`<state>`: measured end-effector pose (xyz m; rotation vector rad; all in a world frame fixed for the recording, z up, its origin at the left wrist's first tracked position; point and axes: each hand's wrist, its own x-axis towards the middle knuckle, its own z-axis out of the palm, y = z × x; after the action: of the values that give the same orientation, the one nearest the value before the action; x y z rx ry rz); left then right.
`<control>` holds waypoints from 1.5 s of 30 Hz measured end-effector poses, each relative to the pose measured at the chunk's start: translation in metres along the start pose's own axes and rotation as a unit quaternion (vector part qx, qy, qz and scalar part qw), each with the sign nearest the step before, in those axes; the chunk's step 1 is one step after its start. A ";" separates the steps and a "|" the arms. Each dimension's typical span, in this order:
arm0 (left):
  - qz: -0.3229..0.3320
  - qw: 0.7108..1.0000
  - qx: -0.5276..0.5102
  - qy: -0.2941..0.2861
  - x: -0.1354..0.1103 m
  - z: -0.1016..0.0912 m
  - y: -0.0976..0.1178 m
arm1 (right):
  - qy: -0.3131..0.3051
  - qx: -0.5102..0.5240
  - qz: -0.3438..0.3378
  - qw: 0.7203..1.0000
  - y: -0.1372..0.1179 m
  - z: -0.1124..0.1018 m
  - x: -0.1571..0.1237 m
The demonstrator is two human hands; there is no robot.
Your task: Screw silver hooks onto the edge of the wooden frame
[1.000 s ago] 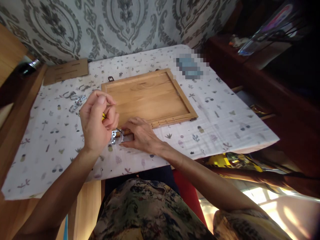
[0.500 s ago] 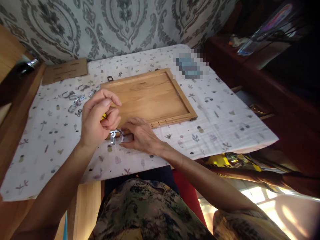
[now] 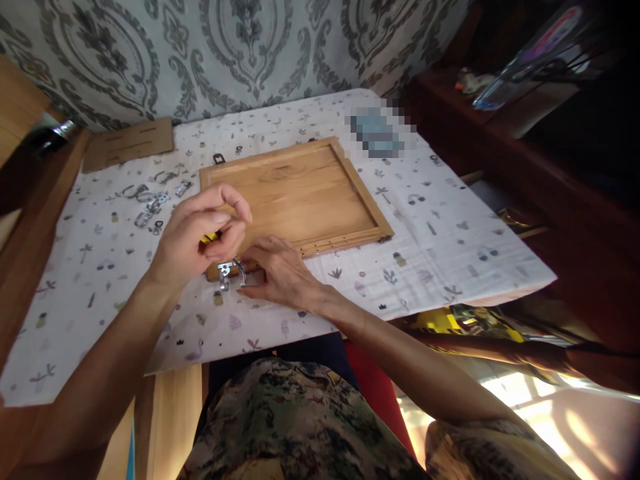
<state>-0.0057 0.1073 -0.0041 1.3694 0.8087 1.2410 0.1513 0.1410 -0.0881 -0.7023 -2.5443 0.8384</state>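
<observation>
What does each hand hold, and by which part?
The left hand grips a yellow-handled tool by its handle. The right hand steadies a metal bracket at the near corner of the wooden tray.

Damask wallpaper (image 3: 150,53), dark wooden sideboard (image 3: 525,173)

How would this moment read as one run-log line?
left hand: grips yellow-handled tool | right hand: holds metal bracket at wooden frame corner | loose hardware: on cloth

Left hand (image 3: 195,237) hides its yellow tool (image 3: 207,237) — pixelated patch (image 3: 379,130) unreadable.
</observation>
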 end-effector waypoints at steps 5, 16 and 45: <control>0.041 0.976 0.045 0.208 -0.004 0.019 -0.002 | 0.002 -0.014 -0.005 1.000 0.000 0.000 0.001; -0.003 0.999 -0.017 0.028 0.003 0.010 -0.004 | 0.001 -0.012 -0.005 1.000 0.000 0.001 0.000; 0.110 0.960 0.012 0.259 -0.007 0.029 -0.011 | 0.004 -0.015 -0.005 1.000 0.003 0.002 0.000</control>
<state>0.0229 0.0955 -0.0136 1.1871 1.0490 1.8121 0.1506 0.1420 -0.0915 -0.7006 -2.5568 0.7945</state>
